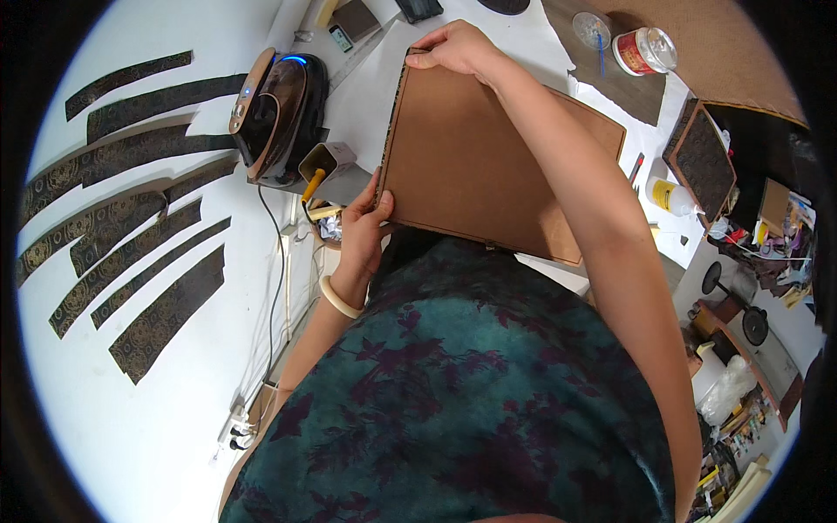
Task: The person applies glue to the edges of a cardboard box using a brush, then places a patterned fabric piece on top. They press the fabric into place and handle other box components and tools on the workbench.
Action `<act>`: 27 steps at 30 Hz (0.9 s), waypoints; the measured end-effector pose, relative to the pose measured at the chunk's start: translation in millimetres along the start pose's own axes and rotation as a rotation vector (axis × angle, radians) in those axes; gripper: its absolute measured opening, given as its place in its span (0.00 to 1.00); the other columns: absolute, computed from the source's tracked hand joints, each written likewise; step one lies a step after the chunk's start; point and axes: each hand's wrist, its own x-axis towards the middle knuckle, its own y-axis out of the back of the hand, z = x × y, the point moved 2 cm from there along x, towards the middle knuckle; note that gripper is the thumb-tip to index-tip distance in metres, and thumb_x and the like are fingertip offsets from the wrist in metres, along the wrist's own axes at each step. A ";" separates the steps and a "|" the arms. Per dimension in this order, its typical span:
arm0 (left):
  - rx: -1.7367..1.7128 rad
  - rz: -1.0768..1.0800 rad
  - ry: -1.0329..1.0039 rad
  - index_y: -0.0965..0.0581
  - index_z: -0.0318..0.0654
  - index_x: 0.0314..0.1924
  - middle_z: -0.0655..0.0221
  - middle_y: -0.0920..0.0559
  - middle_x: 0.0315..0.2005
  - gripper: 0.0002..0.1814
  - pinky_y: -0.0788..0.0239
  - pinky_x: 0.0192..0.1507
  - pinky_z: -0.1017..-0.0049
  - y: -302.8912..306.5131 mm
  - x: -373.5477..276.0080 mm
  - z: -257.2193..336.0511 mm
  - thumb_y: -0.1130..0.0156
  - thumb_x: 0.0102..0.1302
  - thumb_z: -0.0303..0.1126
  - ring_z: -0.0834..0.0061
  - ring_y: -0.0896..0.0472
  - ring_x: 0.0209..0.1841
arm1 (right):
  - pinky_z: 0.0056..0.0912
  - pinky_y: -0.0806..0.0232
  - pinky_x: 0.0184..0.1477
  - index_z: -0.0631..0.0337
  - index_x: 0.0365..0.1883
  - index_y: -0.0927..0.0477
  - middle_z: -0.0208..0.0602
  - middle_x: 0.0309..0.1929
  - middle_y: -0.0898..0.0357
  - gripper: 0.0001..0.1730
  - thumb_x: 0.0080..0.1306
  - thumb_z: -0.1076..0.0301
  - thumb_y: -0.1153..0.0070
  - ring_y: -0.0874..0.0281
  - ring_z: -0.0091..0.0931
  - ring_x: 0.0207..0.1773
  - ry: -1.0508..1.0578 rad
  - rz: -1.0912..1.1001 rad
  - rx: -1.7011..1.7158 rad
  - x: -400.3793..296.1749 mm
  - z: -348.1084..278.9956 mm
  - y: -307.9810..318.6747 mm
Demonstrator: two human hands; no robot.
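Observation:
A flat brown panel (467, 150), with a thin strip of dark patterned fabric along its left edge, is held between my two hands. My left hand (366, 222) grips its lower left corner, thumb on the brown face and fingers behind. At the upper left corner my right hand (458, 49) pinches the edge between thumb and fingers. The right forearm crosses over the panel and hides part of it. A small metal fitting (490, 246) shows on the near edge. Whether the panel is a lid or part of a box cannot be seen.
Left stand a steam iron (281, 118) and a square holder (327, 160) with a yellow-handled tool (314, 184). Patterned fabric strips (157, 153) hang on the white wall. Rightward are a glue bottle (670, 196), a cutter knife (636, 168), a jar (644, 51) and a patterned box (703, 160).

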 end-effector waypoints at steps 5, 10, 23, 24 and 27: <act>-0.080 0.021 -0.028 0.35 0.46 0.75 0.71 0.19 0.58 0.30 0.23 0.48 0.74 1.8 2.9 -5.3 0.40 0.75 0.32 0.78 0.19 0.53 | 0.32 0.27 0.56 0.47 0.45 0.09 0.33 0.48 0.11 0.29 0.48 0.43 0.22 0.15 0.30 0.52 -0.016 0.004 -0.048 1.1 1.5 -1.2; -0.043 0.020 -0.032 0.35 0.44 0.75 0.68 0.20 0.59 0.30 0.24 0.51 0.73 0.6 -0.2 -3.0 0.40 0.76 0.33 0.77 0.20 0.55 | 0.31 0.27 0.56 0.49 0.46 0.09 0.33 0.48 0.11 0.31 0.48 0.41 0.22 0.16 0.30 0.53 -0.014 0.010 -0.063 6.5 4.4 -1.3; 0.412 -0.177 -0.351 0.24 0.32 0.63 0.69 0.16 0.47 0.26 0.32 0.52 0.76 -63.1 139.1 95.9 0.41 0.76 0.45 0.81 0.24 0.46 | 0.31 0.36 0.66 0.53 0.60 0.17 0.34 0.56 0.16 0.30 0.62 0.51 0.27 0.23 0.26 0.62 0.077 -0.297 -0.060 11.1 -17.7 3.3; 0.418 -0.129 -0.349 0.23 0.33 0.61 0.69 0.16 0.46 0.25 0.32 0.51 0.76 -68.9 136.8 99.0 0.40 0.76 0.45 0.81 0.25 0.46 | 0.31 0.36 0.66 0.53 0.59 0.16 0.34 0.56 0.16 0.29 0.62 0.52 0.27 0.23 0.26 0.62 0.054 -0.303 -0.063 11.4 -16.3 3.9; 0.419 -0.013 -0.351 0.20 0.33 0.58 0.70 0.16 0.44 0.22 0.31 0.49 0.77 -78.4 121.3 103.0 0.39 0.75 0.44 0.82 0.24 0.44 | 0.28 0.32 0.61 0.54 0.54 0.13 0.35 0.51 0.13 0.31 0.56 0.47 0.24 0.19 0.28 0.54 0.085 -0.260 -0.007 12.6 -9.1 5.0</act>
